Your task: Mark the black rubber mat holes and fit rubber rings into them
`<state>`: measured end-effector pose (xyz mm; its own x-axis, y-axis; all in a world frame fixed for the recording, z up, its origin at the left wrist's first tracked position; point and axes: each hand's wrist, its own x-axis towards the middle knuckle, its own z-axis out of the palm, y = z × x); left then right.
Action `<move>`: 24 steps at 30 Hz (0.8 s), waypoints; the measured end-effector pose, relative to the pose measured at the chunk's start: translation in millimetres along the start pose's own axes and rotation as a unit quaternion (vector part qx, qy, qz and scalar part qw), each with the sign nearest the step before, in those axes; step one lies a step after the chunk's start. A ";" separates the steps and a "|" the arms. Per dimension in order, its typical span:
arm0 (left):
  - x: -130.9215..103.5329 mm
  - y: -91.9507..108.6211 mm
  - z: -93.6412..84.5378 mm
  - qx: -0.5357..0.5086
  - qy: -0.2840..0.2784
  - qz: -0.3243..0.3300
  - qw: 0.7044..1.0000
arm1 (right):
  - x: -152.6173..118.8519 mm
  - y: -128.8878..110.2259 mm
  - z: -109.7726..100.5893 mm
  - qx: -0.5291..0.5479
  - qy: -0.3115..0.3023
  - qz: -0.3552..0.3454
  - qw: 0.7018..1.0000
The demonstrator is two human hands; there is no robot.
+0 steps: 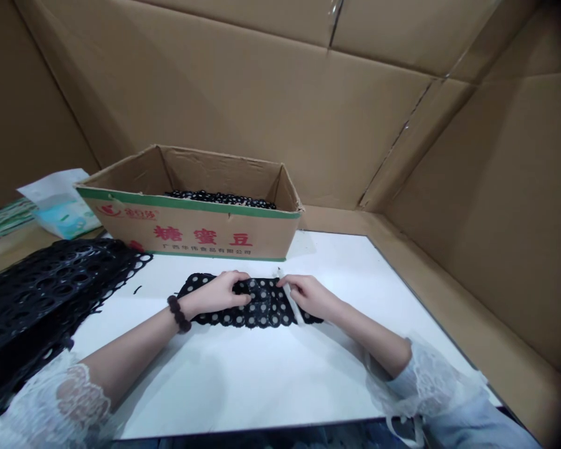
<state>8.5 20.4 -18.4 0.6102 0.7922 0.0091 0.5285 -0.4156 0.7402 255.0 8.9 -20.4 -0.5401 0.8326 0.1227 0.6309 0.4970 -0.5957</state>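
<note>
The left end of the black dotted strip (pixel 263 305) is partly covered by the left hand (pixel 219 293); its right portion is partly covered by the right hand (pixel 312 298). The strip is laid flat on the white board (pixel 262 380), in front of the carton (pixel 273 240). Pale round spots and a scalloped lower edge are shown. The left hand is laid on the strip, thumb and fingers parted. A slender white object (pixel 296 310), its tip indistinct, is gripped by the right hand's curled fingers. The carton is marked "糖蜜豆" and "广西华伟食品有限公司"; its contents are mostly concealed. The black perforated material (pixel 60 287) is cut off at left.
</note>
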 end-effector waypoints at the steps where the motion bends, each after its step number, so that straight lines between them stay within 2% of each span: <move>1: -0.5 0.0 -0.9 -0.004 -0.008 0.000 1.000 | 0.3 1.5 -1.8 0.039 0.009 0.005 0.999; 4: -1.0 -0.8 -0.6 -0.005 -0.002 0.005 1.000 | 2.0 -1.4 -8.3 0.120 0.052 0.024 0.991; 8: 0.4 -3.3 3.2 0.005 0.035 0.009 0.999 | 10.4 -18.4 -7.8 0.191 0.112 0.048 0.974; 12: 1.7 -5.2 4.2 0.005 0.038 0.020 0.999 | 24.1 -28.2 11.1 0.366 0.091 0.006 0.926; 15: 2.2 -6.1 3.0 0.010 0.032 0.009 0.999 | 28.4 -23.6 27.0 0.407 0.093 0.001 0.908; 19: 2.7 -7.7 1.2 0.012 0.023 -0.005 1.000 | 24.7 -15.7 35.0 0.387 0.100 0.035 0.916; 24: 2.8 -7.2 -0.9 0.005 0.002 -0.013 1.000 | 22.2 -18.6 31.2 0.287 0.098 0.037 0.952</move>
<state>5.9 26.0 -23.2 0.5942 0.8043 -0.0077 0.5503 -0.3995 0.7332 213.9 10.6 -31.3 -0.3563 0.9175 0.1769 0.2248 0.2679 -0.9368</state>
